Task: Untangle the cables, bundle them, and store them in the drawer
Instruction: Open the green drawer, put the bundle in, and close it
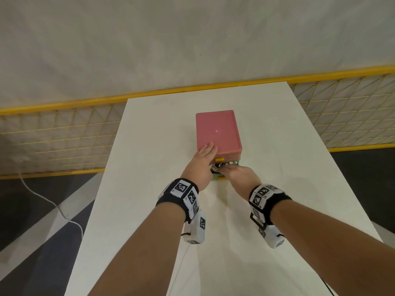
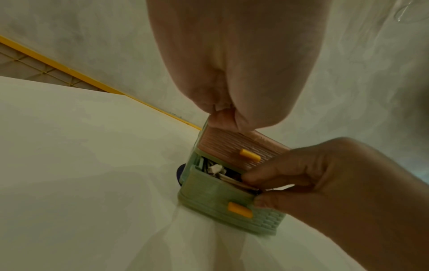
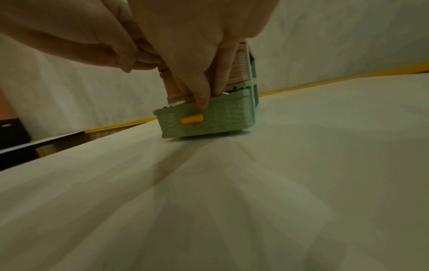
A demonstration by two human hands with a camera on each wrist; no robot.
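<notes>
A small drawer box with a pink top (image 1: 217,129) stands on the white table (image 1: 149,146). Its green lower drawer (image 2: 216,192), with an orange handle (image 2: 240,210), is pulled partly out. Black-and-white cables (image 1: 220,165) lie inside it, also seen in the left wrist view as cables (image 2: 214,168). My left hand (image 1: 206,151) lies flat on the front left corner of the pink top. My right hand (image 1: 229,169) pinches the drawer's front wall: its fingers dip inside onto the cables and its thumb (image 3: 204,102) presses the green drawer front (image 3: 223,117). The pink upper drawer (image 2: 232,144) is closed.
A yellow mesh fence (image 1: 64,135) runs behind and to both sides of the table, with a pale wall beyond. A white cord (image 1: 42,197) trails on the dark floor at left. Bare table lies between me and the box.
</notes>
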